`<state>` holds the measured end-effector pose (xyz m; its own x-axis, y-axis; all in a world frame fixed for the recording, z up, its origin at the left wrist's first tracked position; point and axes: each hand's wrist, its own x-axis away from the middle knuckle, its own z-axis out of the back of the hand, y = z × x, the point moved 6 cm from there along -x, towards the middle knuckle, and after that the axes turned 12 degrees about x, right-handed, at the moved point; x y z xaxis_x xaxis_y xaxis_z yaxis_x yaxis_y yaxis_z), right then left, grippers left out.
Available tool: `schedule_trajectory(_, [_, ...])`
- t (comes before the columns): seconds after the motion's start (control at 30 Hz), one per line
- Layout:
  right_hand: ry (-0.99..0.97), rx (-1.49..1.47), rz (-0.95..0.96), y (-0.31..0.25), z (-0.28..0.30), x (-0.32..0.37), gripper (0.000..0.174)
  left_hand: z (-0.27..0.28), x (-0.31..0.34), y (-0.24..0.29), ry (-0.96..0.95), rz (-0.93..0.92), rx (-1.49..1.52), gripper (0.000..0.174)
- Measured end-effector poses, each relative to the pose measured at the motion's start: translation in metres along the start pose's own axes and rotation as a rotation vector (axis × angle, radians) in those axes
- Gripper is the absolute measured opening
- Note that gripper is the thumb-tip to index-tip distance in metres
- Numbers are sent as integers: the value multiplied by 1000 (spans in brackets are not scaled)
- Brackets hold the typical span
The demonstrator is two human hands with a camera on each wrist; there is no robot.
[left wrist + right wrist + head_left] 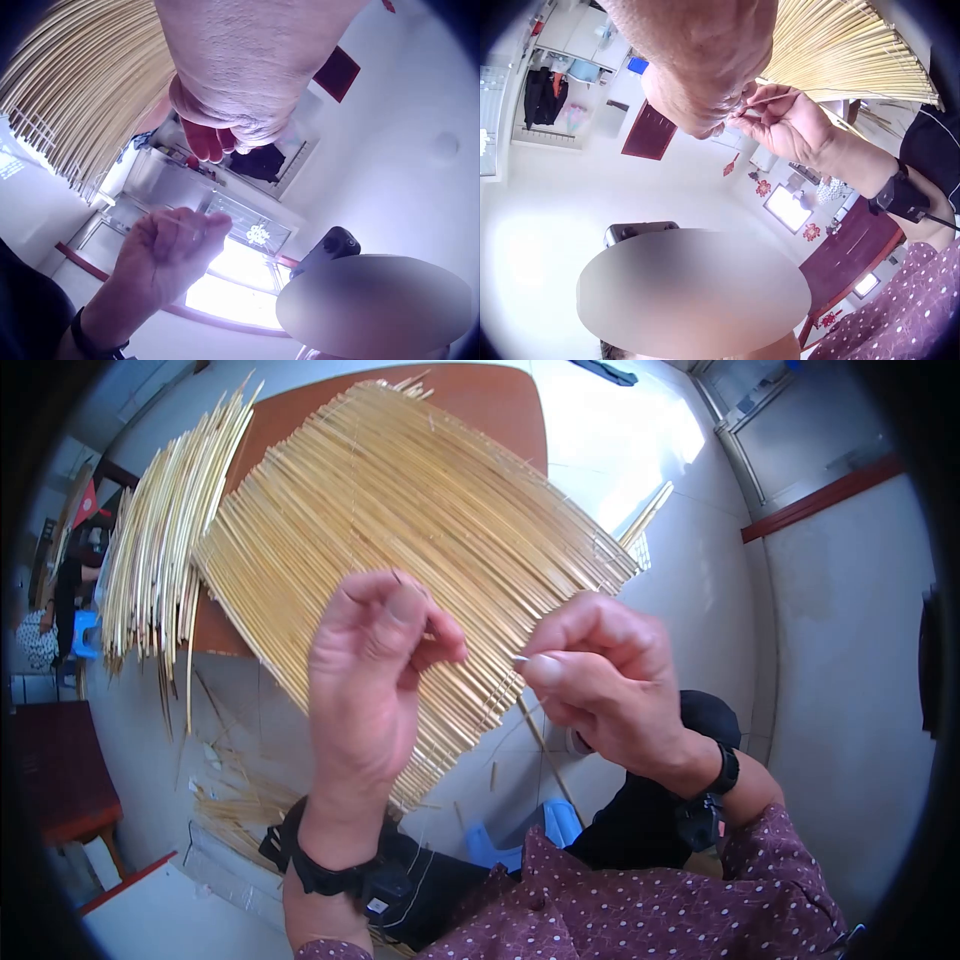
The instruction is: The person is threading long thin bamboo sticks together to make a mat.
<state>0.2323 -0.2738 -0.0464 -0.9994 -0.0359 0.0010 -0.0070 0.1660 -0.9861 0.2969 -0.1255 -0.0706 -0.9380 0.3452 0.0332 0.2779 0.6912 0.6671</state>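
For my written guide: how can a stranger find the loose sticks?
Start at the brown table, mostly covered by a woven mat. Left of the mat lies the pile of loose sticks: paler, fanned out, not tied in rows.

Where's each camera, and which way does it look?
Head: worn on the head, facing down at the woven mat; left hand, right hand, dotted sleeve show.
Left wrist: faces up past the left hand toward the right hand and window.
Right wrist: faces up past the right hand toward the left hand pinching a thin strip.
All three share both hands and the woven mat.
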Motion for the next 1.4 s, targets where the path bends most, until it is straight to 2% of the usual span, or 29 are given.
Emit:
schedule_trajectory(0.03, [35,-43,-97,8,3,-2,8,-3,1,-2,-22,-3,0,14])
schedule_trajectory(0.1, [58,-43,-78,10,3,-7,9,-8,4,-8,-51,57,-54,13])
schedule_trajectory(0.2, [68,-37,-76,7,6,-8,9,-10,5,-10,-78,50,-94,12])
schedule_trajectory(0.27, [58,72,-49,7,6,-8,9,-11,8,-9,-84,27,-96,15])
schedule_trajectory(0.33, [59,101,-45,5,7,-8,9,-13,11,-10,-105,60,-95,20])
schedule_trajectory(0.37, [60,115,-56,7,7,-8,9,-15,11,-10,-99,78,-53,31])
schedule_trajectory(0.5, [69,151,-45,6,8,-10,10,-15,11,-11,-95,92,-139,37])
schedule_trajectory(0.73, [109,211,-83,10,9,-10,11,-18,14,-7,-63,21,-300,27])
schedule_trajectory(0.8, [114,289,-18,9,8,-10,11,-18,14,-6,-47,4,-328,26])
schedule_trajectory(0.97, [107,328,-23,8,5,-10,12,-19,11,-1,-178,-140,-504,8])
schedule_trajectory(1.23, [4,164,-92,9,0,-14,12,-18,10,-5,-130,-74,-402,8])
schedule_trajectory(1.3, [85,56,-123,5,4,-13,12,-18,10,-5,-104,-69,-336,8])
schedule_trajectory(1.33, [85,55,-123,7,4,-13,12,-15,11,-9,-72,-2,-257,8])
schedule_trajectory(1.4, [163,50,-44,6,10,-13,13,-11,13,-15,-41,66,-176,9])
